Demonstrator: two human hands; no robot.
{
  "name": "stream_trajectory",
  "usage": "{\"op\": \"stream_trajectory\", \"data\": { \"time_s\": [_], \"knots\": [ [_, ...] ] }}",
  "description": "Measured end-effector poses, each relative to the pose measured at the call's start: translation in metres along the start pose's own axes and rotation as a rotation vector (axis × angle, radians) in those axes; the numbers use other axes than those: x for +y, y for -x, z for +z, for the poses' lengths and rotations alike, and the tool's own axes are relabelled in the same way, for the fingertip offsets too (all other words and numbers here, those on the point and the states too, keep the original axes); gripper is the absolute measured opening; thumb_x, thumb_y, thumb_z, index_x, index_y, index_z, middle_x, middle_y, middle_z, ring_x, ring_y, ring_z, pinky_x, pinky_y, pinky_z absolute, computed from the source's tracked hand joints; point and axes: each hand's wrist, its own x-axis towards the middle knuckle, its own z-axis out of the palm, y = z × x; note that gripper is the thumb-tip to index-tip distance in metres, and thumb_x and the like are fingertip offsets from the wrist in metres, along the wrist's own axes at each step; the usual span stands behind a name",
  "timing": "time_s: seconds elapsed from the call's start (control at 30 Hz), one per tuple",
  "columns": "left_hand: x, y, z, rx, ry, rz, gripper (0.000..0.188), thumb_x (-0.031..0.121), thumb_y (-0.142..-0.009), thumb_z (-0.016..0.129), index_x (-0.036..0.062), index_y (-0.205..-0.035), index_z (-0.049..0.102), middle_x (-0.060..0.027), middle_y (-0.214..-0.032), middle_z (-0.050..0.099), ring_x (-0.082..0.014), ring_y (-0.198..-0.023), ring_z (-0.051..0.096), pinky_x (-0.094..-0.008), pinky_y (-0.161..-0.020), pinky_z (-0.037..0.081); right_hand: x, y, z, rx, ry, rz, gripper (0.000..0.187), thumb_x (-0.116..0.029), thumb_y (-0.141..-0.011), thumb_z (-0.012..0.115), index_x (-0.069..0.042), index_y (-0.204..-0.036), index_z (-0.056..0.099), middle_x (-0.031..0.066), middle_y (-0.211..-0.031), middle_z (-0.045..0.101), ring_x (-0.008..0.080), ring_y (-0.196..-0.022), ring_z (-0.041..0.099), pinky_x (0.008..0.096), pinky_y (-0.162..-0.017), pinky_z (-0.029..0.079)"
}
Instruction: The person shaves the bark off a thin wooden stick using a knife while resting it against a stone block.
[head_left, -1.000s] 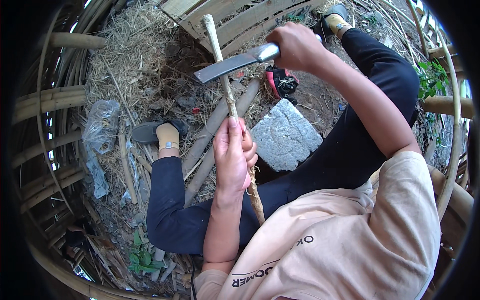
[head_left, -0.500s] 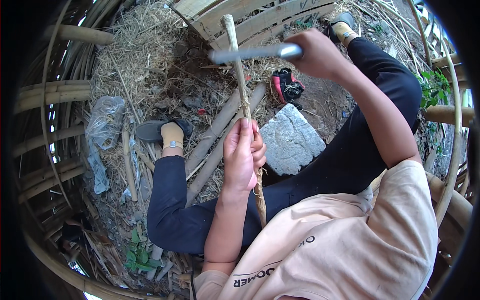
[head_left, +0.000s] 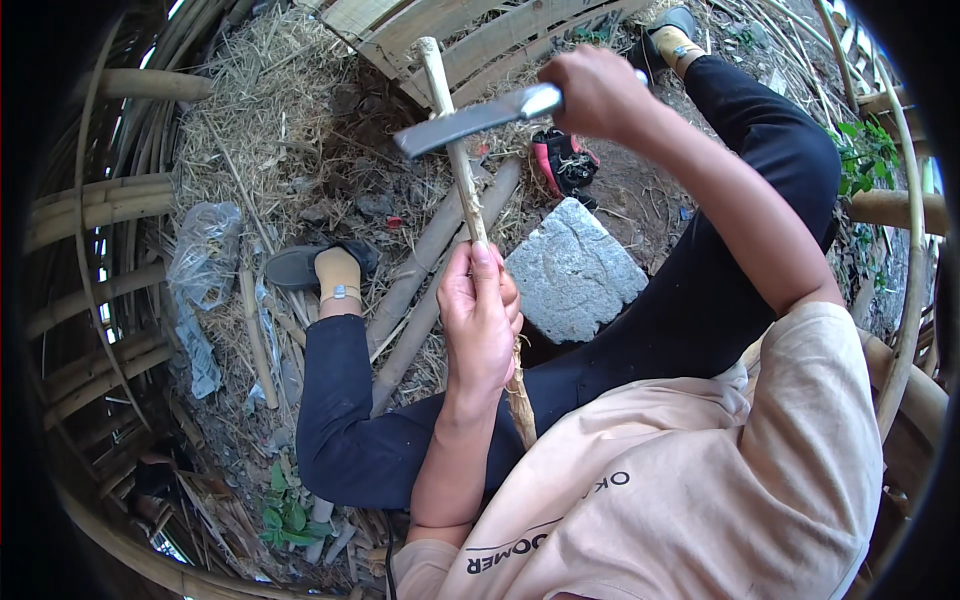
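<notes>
A pale, peeled wooden stick point(head_left: 458, 165) runs up and away from my lap, tilted slightly left at its far end. My left hand point(head_left: 478, 310) is wrapped round its middle, thumb lying along it. Below the fist the stick is rougher, with loose bark shreds, and its lower end reaches my shirt. My right hand point(head_left: 597, 95) grips the handle of a broad steel knife point(head_left: 470, 122). The blade lies across the stick's upper part, its squared tip out to the left. Most of the handle is hidden in my fingers.
A grey stone block point(head_left: 575, 272) sits between my legs. Beyond it lies a black and red object point(head_left: 563, 163). Bamboo poles point(head_left: 430, 265) lie by my left foot, clear plastic point(head_left: 205, 255) farther left. A wooden slatted crate point(head_left: 480, 50) stands ahead, and bamboo railings point(head_left: 100, 200) surround me.
The knife has moved slightly left and its blade now slants down toward its tip. The stick's far end has shifted a little left, with my left hand still round it.
</notes>
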Motion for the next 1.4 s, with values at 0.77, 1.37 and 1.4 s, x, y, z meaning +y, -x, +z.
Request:
{"op": "stream_trajectory", "data": {
  "time_s": [0.77, 1.37, 1.4],
  "knots": [
    [0.002, -0.006, -0.013, -0.19, 0.254, -0.136, 0.025, 0.033, -0.109, 0.041, 0.0137, -0.096, 0.05, 0.0092, -0.062, 0.029, 0.0005, -0.047, 0.02, -0.0183, -0.039, 0.014, -0.005, 0.009, -0.01, 0.01, -0.091, -0.193, 0.02, -0.014, -0.066, 0.069, -0.011, -0.085, 0.073, 0.0139, -0.074, 0.069, 0.0354, -0.072, 0.069, 0.046, -0.068, 0.055],
    [0.003, 0.0, -0.003, -0.145, 0.096, -0.042, 0.026, 0.032, -0.109, 0.041, 0.0128, -0.094, 0.048, 0.0092, -0.06, 0.028, 0.0006, -0.045, 0.021, -0.0192, -0.038, 0.014, 0.02, -0.011, -0.001, 0.24, 0.021, -0.009, 0.029, -0.014, -0.068, 0.072, -0.013, -0.096, 0.076, 0.0125, -0.081, 0.073, 0.0305, -0.077, 0.072, 0.0445, -0.072, 0.057],
    [0.0, -0.001, -0.003, -0.153, 0.105, -0.05, 0.026, 0.033, -0.109, 0.041, 0.0129, -0.094, 0.048, 0.0092, -0.06, 0.029, 0.0007, -0.045, 0.022, -0.019, -0.038, 0.015, 0.028, -0.016, -0.001, 0.289, 0.071, 0.057, 0.032, -0.015, -0.069, 0.072, -0.015, -0.101, 0.077, 0.0126, -0.083, 0.073, 0.03, -0.079, 0.072, 0.0446, -0.073, 0.057]
  ]
}}
